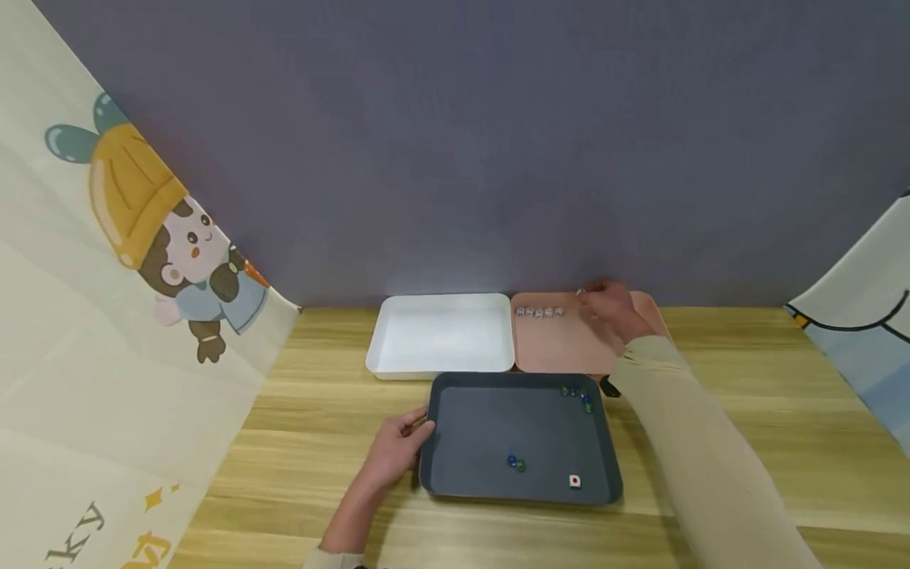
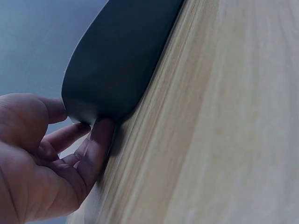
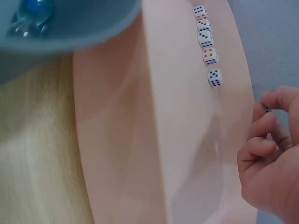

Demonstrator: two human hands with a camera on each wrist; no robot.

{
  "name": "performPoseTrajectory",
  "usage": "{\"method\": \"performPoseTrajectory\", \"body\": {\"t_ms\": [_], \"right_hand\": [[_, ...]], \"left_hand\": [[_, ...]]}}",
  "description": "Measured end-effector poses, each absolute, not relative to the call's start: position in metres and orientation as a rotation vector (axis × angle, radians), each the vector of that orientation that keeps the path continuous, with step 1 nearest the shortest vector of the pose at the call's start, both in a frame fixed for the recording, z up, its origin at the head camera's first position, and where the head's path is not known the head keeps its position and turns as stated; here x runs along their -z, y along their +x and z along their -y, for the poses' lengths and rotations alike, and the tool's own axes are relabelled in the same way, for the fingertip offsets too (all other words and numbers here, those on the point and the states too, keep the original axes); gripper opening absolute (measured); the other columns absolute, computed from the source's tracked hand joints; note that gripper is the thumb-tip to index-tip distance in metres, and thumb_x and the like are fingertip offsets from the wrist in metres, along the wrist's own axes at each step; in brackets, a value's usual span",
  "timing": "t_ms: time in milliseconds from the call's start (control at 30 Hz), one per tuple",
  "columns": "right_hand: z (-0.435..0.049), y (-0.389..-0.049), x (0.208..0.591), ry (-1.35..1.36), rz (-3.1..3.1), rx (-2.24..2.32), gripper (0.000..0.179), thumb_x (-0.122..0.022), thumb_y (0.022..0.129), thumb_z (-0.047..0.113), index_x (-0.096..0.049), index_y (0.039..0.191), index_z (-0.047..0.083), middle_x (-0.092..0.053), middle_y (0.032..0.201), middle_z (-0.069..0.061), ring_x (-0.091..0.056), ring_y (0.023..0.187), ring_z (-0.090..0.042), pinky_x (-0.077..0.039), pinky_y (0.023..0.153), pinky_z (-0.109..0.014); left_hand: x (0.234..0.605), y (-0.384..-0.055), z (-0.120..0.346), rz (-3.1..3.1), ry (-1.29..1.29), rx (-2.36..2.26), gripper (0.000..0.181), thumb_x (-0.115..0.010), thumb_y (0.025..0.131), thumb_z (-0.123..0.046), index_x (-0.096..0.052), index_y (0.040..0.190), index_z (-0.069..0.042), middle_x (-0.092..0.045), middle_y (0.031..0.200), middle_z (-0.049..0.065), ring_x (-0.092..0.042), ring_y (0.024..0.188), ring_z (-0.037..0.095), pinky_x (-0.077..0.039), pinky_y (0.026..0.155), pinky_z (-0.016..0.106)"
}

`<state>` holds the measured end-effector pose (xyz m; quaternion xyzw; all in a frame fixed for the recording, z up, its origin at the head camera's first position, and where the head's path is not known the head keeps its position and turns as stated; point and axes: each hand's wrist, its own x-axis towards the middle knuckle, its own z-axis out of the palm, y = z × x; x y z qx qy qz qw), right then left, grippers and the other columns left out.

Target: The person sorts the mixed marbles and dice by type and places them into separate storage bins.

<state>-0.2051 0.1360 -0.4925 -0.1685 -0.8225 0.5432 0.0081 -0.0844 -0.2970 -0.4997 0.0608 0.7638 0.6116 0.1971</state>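
My left hand (image 1: 395,449) grips the left rim of a dark grey tray (image 1: 483,427), thumb at the rim and fingers against the outer wall; the left wrist view shows fingertips at the tray's corner (image 2: 112,70). Over the far part of the pink tray (image 1: 562,348), my right hand (image 1: 613,307) pinches a small white die (image 1: 580,292), mostly hidden by the fingers in the right wrist view. Left of this hand, several white dice (image 3: 210,56) stand in a row along the pink tray's far side. One die with a red dot (image 1: 575,480) lies in the dark tray.
Blue and green glass marbles lie in the dark tray, some near its far right corner (image 1: 587,407) and a pair (image 1: 516,462) nearer the front. A white tray (image 1: 441,336) stands left of the pink one. Behind the wooden table (image 1: 298,419) rises a grey wall (image 1: 455,158).
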Motion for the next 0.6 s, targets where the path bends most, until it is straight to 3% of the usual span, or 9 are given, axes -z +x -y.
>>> {"method": "performPoseTrajectory", "body": {"t_ms": [167, 367, 600], "right_hand": [[-0.133, -0.209, 0.5, -0.577, 2.64, -1.661, 0.042, -0.058, 0.091, 0.02, -0.049, 0.126, -0.002, -0.047, 0.119, -0.021, -0.049, 0.1, -0.036, -0.045, 0.076, -0.045], [-0.127, -0.208, 0.515, -0.651, 2.573, -1.742, 0.041, -0.061, 0.087, 0.012, -0.053, 0.124, -0.002, -0.047, 0.123, -0.021, -0.047, 0.103, -0.035, -0.045, 0.079, -0.044], [-0.118, -0.211, 0.517, -0.693, 2.472, -1.855, 0.046, -0.064, 0.086, 0.009, -0.051, 0.128, -0.005, -0.048, 0.124, -0.022, -0.051, 0.106, -0.033, -0.049, 0.08, -0.039]], "left_hand": [[0.498, -0.084, 0.297, -2.132, 0.178, -1.71, 0.049, -0.058, 0.099, -0.015, -0.044, 0.14, 0.008, -0.066, 0.107, 0.026, -0.068, 0.082, 0.028, -0.057, 0.066, 0.039], [0.501, -0.084, 0.298, -2.14, 0.189, -1.71, 0.049, -0.06, 0.098, -0.017, -0.047, 0.139, 0.006, -0.068, 0.1, 0.021, -0.068, 0.078, 0.024, -0.057, 0.064, 0.036], [0.501, -0.083, 0.298, -2.115, 0.188, -1.734, 0.05, -0.059, 0.099, -0.017, -0.045, 0.14, 0.007, -0.065, 0.11, 0.025, -0.069, 0.084, 0.026, -0.057, 0.067, 0.038]]}}
